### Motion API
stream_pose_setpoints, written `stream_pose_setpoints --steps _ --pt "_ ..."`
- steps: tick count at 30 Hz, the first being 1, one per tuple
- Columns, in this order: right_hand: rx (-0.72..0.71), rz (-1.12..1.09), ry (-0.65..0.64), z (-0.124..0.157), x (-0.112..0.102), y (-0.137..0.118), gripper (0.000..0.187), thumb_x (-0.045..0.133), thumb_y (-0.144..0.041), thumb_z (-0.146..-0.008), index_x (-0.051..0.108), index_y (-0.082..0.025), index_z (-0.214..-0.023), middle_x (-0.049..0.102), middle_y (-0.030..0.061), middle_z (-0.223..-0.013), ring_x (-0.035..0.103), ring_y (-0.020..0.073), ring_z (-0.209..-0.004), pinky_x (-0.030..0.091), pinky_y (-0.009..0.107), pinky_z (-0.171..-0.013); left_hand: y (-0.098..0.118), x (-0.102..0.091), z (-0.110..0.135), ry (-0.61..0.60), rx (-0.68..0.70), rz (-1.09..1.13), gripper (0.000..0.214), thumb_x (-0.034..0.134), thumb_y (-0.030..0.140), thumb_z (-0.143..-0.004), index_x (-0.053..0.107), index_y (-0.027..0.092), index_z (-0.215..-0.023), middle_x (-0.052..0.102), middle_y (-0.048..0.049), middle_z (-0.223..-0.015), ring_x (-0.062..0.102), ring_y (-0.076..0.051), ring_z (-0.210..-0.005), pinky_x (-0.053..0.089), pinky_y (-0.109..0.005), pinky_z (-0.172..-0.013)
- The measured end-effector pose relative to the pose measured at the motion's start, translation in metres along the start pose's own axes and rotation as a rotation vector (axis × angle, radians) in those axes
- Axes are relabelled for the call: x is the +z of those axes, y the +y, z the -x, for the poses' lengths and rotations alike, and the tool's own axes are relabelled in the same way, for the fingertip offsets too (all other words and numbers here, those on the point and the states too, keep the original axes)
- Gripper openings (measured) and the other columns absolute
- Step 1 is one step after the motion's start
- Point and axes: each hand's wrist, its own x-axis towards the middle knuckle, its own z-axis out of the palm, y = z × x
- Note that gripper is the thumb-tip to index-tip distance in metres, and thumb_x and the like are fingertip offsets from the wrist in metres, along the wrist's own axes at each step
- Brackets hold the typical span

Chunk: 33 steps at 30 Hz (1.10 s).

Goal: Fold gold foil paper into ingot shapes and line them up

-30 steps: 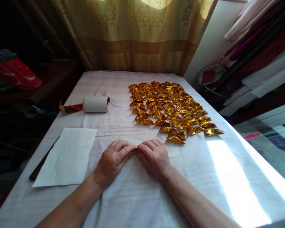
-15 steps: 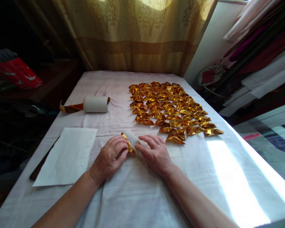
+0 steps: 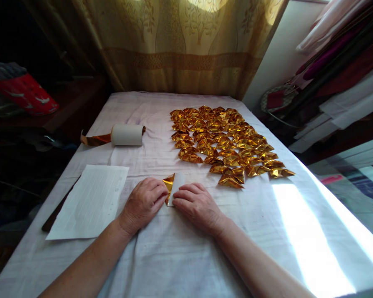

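A small sheet of paper, gold foil on one side and white on the other (image 3: 173, 185), lies partly folded on the white cloth between my hands. My left hand (image 3: 144, 203) has its fingers curled and pinches the gold flap at its left edge. My right hand (image 3: 198, 205) presses the white part down with bent fingers. Several finished gold folded pieces (image 3: 224, 140) lie in rows just beyond my right hand.
A stack of white sheets (image 3: 90, 200) lies at the left over a dark strip. A roll of white-backed gold foil (image 3: 126, 135) rests farther back left. The cloth-covered table (image 3: 180, 252) ends at a curtain behind; shelves of fabric stand at the right.
A second ago both hands pressed the flat white sheet. My left hand then lifted a corner showing gold and folded it over; the flap now lies against the white part.
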Motion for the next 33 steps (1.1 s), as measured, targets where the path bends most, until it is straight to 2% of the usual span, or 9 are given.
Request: stream_pose_setpoints --steps 6,12,15,21,27,33 --pt "0.105 -0.188 -0.013 -0.001 -0.003 0.003 0.016 0.055 -0.026 -0.098 0.071 -0.023 -0.1 0.075 0.0038 -0.102 0.064 0.0179 -0.098 0.043 0.034 -0.088 0.006 -0.003 0.001 -0.058 -0.062 -0.009 0.005 0.066 0.025 -0.085 0.063 0.022 -0.086 0.069 -0.0027 -0.093 0.06 -0.021 -0.092 0.045 -0.037 -0.085" --pt "0.208 -0.272 0.067 0.0 0.005 0.007 0.012 0.059 -0.024 -0.095 0.07 -0.022 -0.09 0.075 0.0041 -0.099 0.065 0.0182 -0.094 0.045 0.036 -0.088 0.008 -0.003 0.002 -0.062 -0.067 0.007 0.006 0.065 0.026 -0.086 0.062 0.022 -0.088 0.069 -0.0027 -0.095 0.06 -0.021 -0.094 0.044 -0.036 -0.086" --pt "0.287 -0.255 0.084 -0.002 0.009 0.005 0.007 0.066 -0.022 -0.09 0.07 -0.022 -0.084 0.074 0.003 -0.096 0.065 0.0173 -0.091 0.045 0.034 -0.085 0.007 -0.003 0.003 -0.066 -0.077 0.021 0.006 0.065 0.027 -0.088 0.062 0.022 -0.088 0.069 -0.0029 -0.096 0.059 -0.021 -0.094 0.043 -0.036 -0.087" --pt "0.392 -0.17 0.071 -0.008 0.011 -0.004 0.008 0.07 -0.019 -0.086 0.068 -0.022 -0.079 0.072 0.0013 -0.091 0.063 0.0179 -0.09 0.042 0.034 -0.079 0.008 -0.003 0.003 -0.072 -0.079 0.025 0.006 0.062 0.027 -0.09 0.062 0.022 -0.088 0.069 -0.003 -0.097 0.059 -0.021 -0.096 0.044 -0.037 -0.088" --pt "0.401 -0.092 0.061 -0.01 0.013 -0.007 0.009 0.066 -0.023 -0.089 0.067 -0.022 -0.08 0.07 0.0026 -0.09 0.061 0.0187 -0.089 0.041 0.034 -0.078 0.009 -0.002 0.003 -0.063 -0.093 0.023 0.015 0.06 0.035 -0.092 0.062 0.022 -0.087 0.069 -0.0036 -0.095 0.059 -0.021 -0.093 0.044 -0.037 -0.087" --pt "0.406 -0.103 0.057 -0.01 0.013 -0.008 0.008 0.066 -0.021 -0.089 0.066 -0.021 -0.081 0.07 0.0028 -0.091 0.06 0.0197 -0.089 0.04 0.034 -0.078 0.012 0.0 0.003 -0.06 -0.12 0.004 0.012 0.065 0.031 -0.088 0.06 0.021 -0.084 0.067 -0.0029 -0.094 0.058 -0.021 -0.093 0.043 -0.037 -0.086"
